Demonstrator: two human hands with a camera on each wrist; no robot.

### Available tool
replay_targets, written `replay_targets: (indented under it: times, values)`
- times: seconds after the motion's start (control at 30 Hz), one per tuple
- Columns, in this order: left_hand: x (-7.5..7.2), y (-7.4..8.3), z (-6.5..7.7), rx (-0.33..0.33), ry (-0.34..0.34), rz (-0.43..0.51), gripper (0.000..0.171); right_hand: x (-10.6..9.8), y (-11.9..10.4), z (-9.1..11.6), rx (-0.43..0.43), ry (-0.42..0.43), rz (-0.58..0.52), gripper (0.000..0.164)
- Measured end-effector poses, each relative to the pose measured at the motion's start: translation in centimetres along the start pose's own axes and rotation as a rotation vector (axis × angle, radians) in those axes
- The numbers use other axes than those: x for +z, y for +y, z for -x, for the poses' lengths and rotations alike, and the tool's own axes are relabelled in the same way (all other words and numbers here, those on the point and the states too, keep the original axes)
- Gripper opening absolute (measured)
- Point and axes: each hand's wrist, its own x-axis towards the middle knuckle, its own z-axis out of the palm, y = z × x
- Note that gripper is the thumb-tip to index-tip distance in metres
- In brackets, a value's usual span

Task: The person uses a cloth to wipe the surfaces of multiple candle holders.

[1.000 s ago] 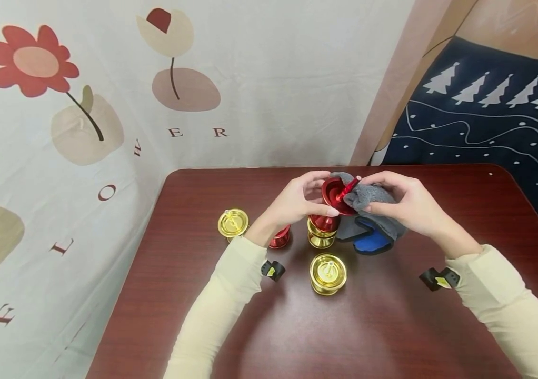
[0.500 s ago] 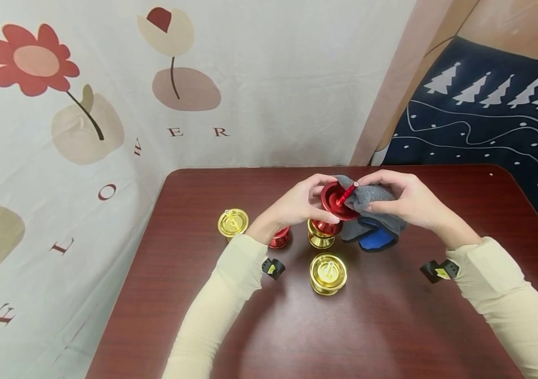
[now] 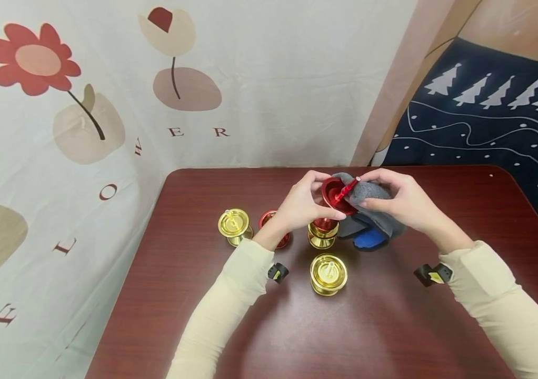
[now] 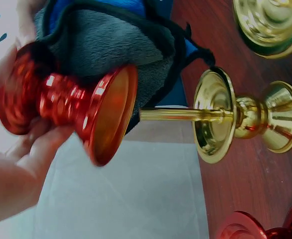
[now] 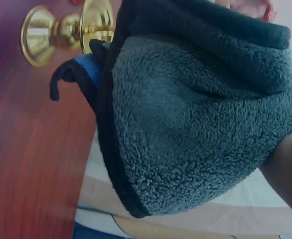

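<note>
My left hand [image 3: 304, 203] holds a shiny red candle holder [image 3: 329, 196] by its dish, thumb on the near side of the rim. It is tilted, with its centre spike leaning to the right. In the left wrist view, its flared hollow foot [image 4: 113, 117] hangs clear of the table, facing the spike of a gold candle holder [image 4: 253, 117]. A grey plush cloth [image 3: 374, 199] with a blue side and dark edging is pinched in my right hand [image 3: 404, 202], bunched against the red dish beside the spike. In the right wrist view, the cloth [image 5: 186, 119] hides most of the red holder.
On the dark red wooden table [image 3: 392, 326], one gold candle holder [image 3: 327, 279] stands nearest me and another [image 3: 233, 223] stands at the left. A second red candle holder [image 3: 284, 242] is partly behind my left wrist. A printed curtain [image 3: 269, 105] hangs behind the table's far edge.
The red candle holder dipped slightly, then rose back. The cloth shifted along with it at the dish, and my right hand moved slightly left. My left forearm moved a little right, uncovering more of the standing red holder.
</note>
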Motion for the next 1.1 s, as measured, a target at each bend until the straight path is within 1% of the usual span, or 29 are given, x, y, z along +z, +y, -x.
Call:
replay_targets:
  times: [0.13,0.2,0.27,0.33,0.43,0.57,0.63,0.7,0.77,0.8,0.9,0.97,1.1]
  values:
    - [0.5,-0.4,0.1,0.002,0.148,-0.081,0.072,1.0,-0.3,0.3,0.006,0.036,-0.007,0.036]
    - [0.6,-0.6,0.1,0.004,0.193,-0.098,0.074,1.5,-0.6,0.5,0.003,0.051,0.011,0.036]
    - [0.6,-0.7,0.1,0.005,0.212,-0.093,0.074,1.7,-0.9,0.6,0.001,0.061,0.028,0.036]
    - [0.5,-0.8,0.1,0.010,0.199,-0.067,0.074,1.9,-1.2,0.8,0.005,0.070,0.040,0.037]
    - [0.2,-0.8,0.1,0.007,0.137,-0.012,0.072,1.8,-1.3,0.8,0.011,0.089,0.049,0.037]
    - [-0.4,-0.5,0.1,-0.027,0.058,0.078,0.067,1.4,-1.2,0.7,0.030,0.102,0.043,0.036]
    - [-0.6,-0.5,0.1,-0.041,0.039,0.088,0.068,1.1,-1.1,0.6,0.029,0.090,0.024,0.036]
    - [-0.7,-0.5,0.0,-0.040,0.019,0.075,0.071,0.9,-0.9,0.6,0.023,0.072,0.008,0.035]
    - [-0.7,-0.5,0.0,-0.030,0.002,0.039,0.073,0.7,-0.8,0.6,0.010,0.052,0.003,0.036]
    - [-0.7,-0.5,0.0,-0.022,-0.001,0.026,0.073,0.7,-0.9,0.6,0.006,0.047,0.004,0.036]
    - [-0.6,-0.6,0.0,0.002,-0.007,0.029,0.070,0.8,-1.0,0.6,0.011,0.048,0.013,0.035]
    - [-0.4,-0.6,-0.1,0.014,0.010,0.028,0.069,0.9,-1.3,0.7,0.014,0.058,0.037,0.035]
    - [0.0,-0.5,-0.1,0.025,0.049,-0.033,0.072,1.4,-1.9,1.0,0.013,0.085,0.107,0.034]
